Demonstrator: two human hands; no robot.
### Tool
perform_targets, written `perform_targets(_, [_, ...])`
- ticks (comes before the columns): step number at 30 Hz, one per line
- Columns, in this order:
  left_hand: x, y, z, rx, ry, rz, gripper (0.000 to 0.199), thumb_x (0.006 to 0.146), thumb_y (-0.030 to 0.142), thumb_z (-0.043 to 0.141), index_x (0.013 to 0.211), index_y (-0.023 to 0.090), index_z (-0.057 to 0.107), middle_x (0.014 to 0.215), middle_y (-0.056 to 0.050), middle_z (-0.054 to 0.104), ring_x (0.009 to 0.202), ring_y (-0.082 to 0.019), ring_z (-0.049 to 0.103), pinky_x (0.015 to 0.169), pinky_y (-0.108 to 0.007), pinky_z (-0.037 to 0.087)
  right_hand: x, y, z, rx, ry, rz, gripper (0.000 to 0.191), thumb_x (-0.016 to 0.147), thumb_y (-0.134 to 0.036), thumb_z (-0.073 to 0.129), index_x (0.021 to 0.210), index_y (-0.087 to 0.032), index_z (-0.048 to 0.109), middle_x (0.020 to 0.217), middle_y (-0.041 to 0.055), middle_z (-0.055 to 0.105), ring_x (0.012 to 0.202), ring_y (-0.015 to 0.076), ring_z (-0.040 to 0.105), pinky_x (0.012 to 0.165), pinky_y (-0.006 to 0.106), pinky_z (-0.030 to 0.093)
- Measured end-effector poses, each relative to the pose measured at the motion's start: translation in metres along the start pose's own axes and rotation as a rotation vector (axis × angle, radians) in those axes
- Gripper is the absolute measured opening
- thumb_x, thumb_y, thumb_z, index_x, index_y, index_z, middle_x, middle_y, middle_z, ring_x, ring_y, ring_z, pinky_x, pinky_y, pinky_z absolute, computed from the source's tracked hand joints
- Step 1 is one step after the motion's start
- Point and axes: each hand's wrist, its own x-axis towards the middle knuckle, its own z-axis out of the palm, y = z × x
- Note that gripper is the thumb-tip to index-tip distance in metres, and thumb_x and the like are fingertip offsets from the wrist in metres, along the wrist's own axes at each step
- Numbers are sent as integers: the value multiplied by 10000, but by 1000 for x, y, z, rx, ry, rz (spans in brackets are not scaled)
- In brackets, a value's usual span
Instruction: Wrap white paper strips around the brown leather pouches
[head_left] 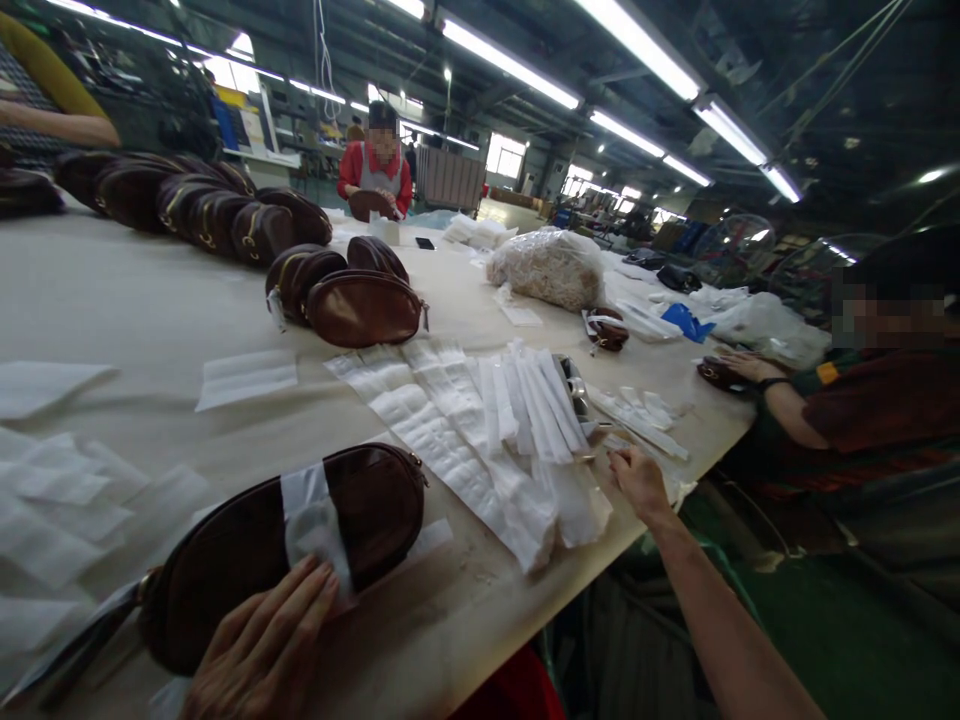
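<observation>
A dark brown oval zip pouch point(225, 530) lies on the table at the lower left, with a white strip point(311, 515) across its middle. My left hand point(274, 640) rests flat on the pouch's near side, fingers extended, fingertips on the strip's lower end. My right hand point(637, 482) is at the table's right edge, fingers closed in a pinch beside a pile of folded white strips point(532, 400); whatever it pinches is too small to make out. Long white padded sheets point(442, 440) spread between the two hands.
Brown pouches point(364, 308) stand in rows at the back left. Loose white sheets point(60, 510) lie at left. A stuffed clear bag point(551, 268) sits further back. A person in red point(382, 170) is across the table; another person's hand point(742, 367) holds a pouch at right.
</observation>
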Motion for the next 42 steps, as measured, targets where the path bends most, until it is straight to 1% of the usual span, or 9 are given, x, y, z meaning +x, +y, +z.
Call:
perform_targets(5, [7, 10, -4, 2, 9, -46, 291, 910, 67, 438, 1133, 148, 607, 1100, -103, 685, 1113, -217, 602, 966, -335, 370, -25, -26, -14, -187, -112, -120, 112, 647, -286, 577, 581, -217, 519, 540, 10, 515, 563, 188, 506, 591, 301, 370])
perform_targets(9, [15, 13, -10, 35, -28, 12, 280, 893, 44, 431, 1108, 105, 599, 1080, -112, 686, 1126, -222, 591, 923, -323, 408, -71, -82, 2, -244, -537, -695, 154, 823, -335, 507, 749, -212, 564, 660, 19, 591, 593, 165, 553, 573, 262, 385])
perform_targets(13, [15, 10, -13, 69, -73, 21, 290, 886, 45, 419, 1119, 79, 589, 1110, -129, 670, 1174, -237, 555, 923, -341, 419, -120, -168, 38, -222, -937, -1252, 223, 942, -210, 408, 756, -191, 529, 684, 8, 559, 611, 118, 513, 584, 224, 353])
perform_targets(19, [13, 10, -13, 59, -61, 34, 307, 869, 21, 404, 1102, 64, 598, 1118, -123, 663, 1184, -231, 539, 945, -349, 416, -155, -249, 124, -485, -1125, -1726, 145, 868, -78, 484, 796, -163, 576, 731, 32, 572, 673, 140, 505, 613, 263, 296])
perform_targets(27, [13, 8, -12, 70, -36, 18, 326, 890, 41, 350, 1057, 83, 627, 1081, -112, 668, 1115, -223, 578, 887, -337, 455, -160, -276, 184, -745, -1311, -1718, 139, 863, -100, 520, 825, -157, 641, 783, 68, 650, 736, 161, 588, 609, 248, 315])
perform_targets(30, [13, 7, -12, 64, -45, 20, 336, 888, 32, 341, 1066, 78, 623, 1103, -120, 656, 1126, -228, 570, 886, -338, 455, -155, -279, 198, -737, -1381, -1575, 41, 831, -175, 608, 843, -154, 641, 807, 62, 669, 749, 163, 598, 600, 231, 320])
perform_targets(36, [10, 8, -10, 53, -49, 14, 344, 884, 27, 339, 1078, 69, 620, 1132, -130, 646, 1143, -234, 560, 901, -339, 454, -123, -270, 221, -454, -1447, -1189, 383, 683, -255, 777, 1003, -146, 597, 674, -40, 603, 607, 110, 542, 565, 194, 358])
perform_targets(39, [11, 8, -11, 54, -46, 23, 338, 894, 37, 339, 1085, 70, 616, 1131, -126, 646, 1154, -233, 551, 902, -337, 457, -115, -261, 209, -346, -1293, -1152, 177, 737, -116, 696, 902, -127, 631, 732, -6, 623, 666, 117, 561, 645, 215, 407])
perform_targets(42, [12, 8, -12, 55, -23, 31, 330, 903, 42, 337, 1079, 74, 615, 1111, -113, 652, 1137, -233, 555, 897, -337, 461, -128, -240, 185, -159, -1041, -1343, 144, 837, -77, 532, 908, -127, 647, 901, 70, 637, 839, 159, 566, 779, 272, 428])
